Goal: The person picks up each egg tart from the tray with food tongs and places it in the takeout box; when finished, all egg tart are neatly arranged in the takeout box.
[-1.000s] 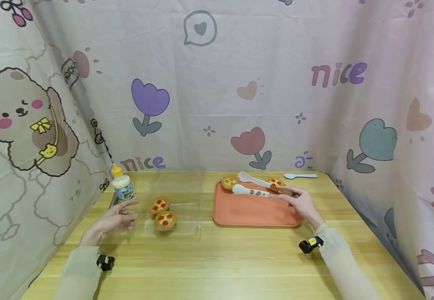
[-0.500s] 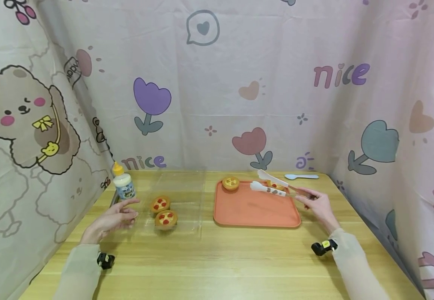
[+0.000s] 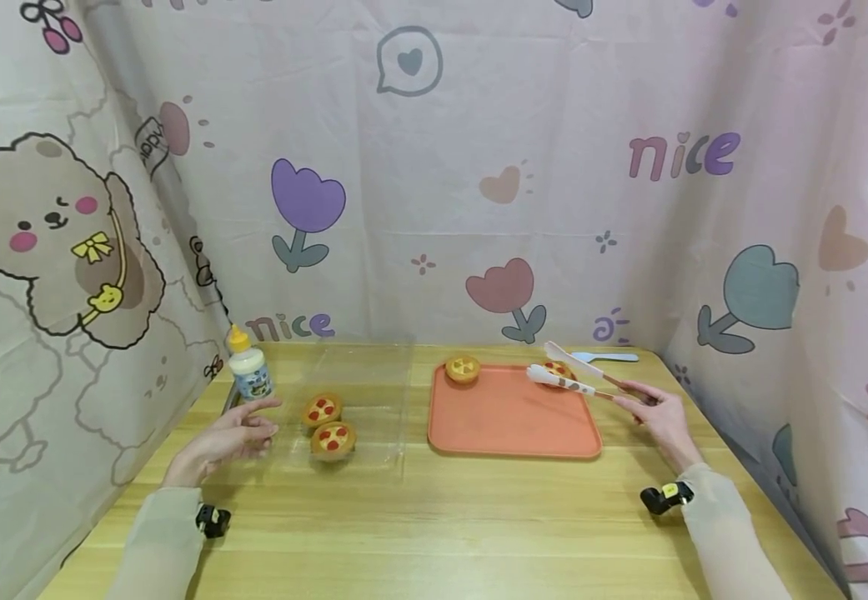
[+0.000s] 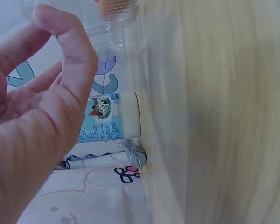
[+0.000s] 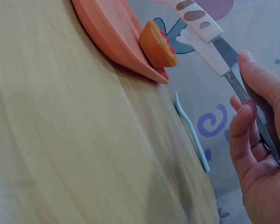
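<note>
My right hand [image 3: 659, 417] pinches a pair of tongs [image 3: 564, 383] with white patterned tips and metal arms, spread apart and pointing left. A small toy pizza tart [image 3: 556, 368] sits at the back right of the orange tray [image 3: 509, 425]; the tong tips overlap it in the head view. In the right wrist view, the tart [image 5: 154, 46] rests at the tray's end, with the tongs [image 5: 219, 56] beyond it. A plainer tart [image 3: 463, 369] lies at the tray's back left. My left hand [image 3: 227, 440], fingers loosely bent and holding nothing, hovers beside a clear plastic box [image 3: 373, 450].
Two pizza tarts [image 3: 333, 439] are in the clear box, its lid raised behind. A yellow-capped bottle [image 3: 252, 375] stands at the back left, with a metal cylindrical end [image 4: 137, 158] near it. A pale blue plastic utensil [image 3: 614, 357] lies behind the tray, at the right.
My right hand has drawn the tongs rightward, from over the tray's middle to its right end. The two tray tarts show more fully. My left hand has stayed in place.
</note>
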Tool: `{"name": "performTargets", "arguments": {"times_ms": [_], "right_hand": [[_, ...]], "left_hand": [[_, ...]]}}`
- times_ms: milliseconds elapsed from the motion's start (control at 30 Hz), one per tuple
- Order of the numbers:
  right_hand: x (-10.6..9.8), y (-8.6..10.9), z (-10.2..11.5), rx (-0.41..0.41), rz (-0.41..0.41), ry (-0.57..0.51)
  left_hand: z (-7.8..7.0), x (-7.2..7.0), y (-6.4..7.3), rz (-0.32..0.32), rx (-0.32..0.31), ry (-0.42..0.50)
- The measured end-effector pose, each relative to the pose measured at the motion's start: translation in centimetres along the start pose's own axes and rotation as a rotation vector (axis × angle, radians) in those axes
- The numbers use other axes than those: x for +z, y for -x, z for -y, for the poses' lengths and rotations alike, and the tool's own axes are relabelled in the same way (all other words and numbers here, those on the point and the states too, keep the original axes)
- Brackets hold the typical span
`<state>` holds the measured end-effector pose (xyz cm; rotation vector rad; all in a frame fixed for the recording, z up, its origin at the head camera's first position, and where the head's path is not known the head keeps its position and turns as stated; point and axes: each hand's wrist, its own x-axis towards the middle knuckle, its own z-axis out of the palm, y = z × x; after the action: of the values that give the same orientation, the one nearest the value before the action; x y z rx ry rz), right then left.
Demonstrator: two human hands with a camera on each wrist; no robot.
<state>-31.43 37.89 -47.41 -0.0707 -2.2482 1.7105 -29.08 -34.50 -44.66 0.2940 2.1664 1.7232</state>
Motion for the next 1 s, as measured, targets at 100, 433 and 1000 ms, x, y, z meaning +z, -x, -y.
{"name": "performTargets", "arguments": {"times_ms": [100, 433, 1000], "right_hand": [[-0.43, 0.0, 0.04, 0.032, -0.015, 0.044], [-0.89, -0.23, -0.19, 0.08, -0.043, 0.122], [-0.82, -0.76, -0.88, 0.114, -0.01, 0.198]], "left_hand": [[-0.01, 0.02, -0.02, -0.001, 0.006, -0.004], [-0.07, 0.14, 0.14, -0.013, -0.007, -0.016], [0.22, 0.1, 0.16, -0.017, -0.004, -0.007]]}}
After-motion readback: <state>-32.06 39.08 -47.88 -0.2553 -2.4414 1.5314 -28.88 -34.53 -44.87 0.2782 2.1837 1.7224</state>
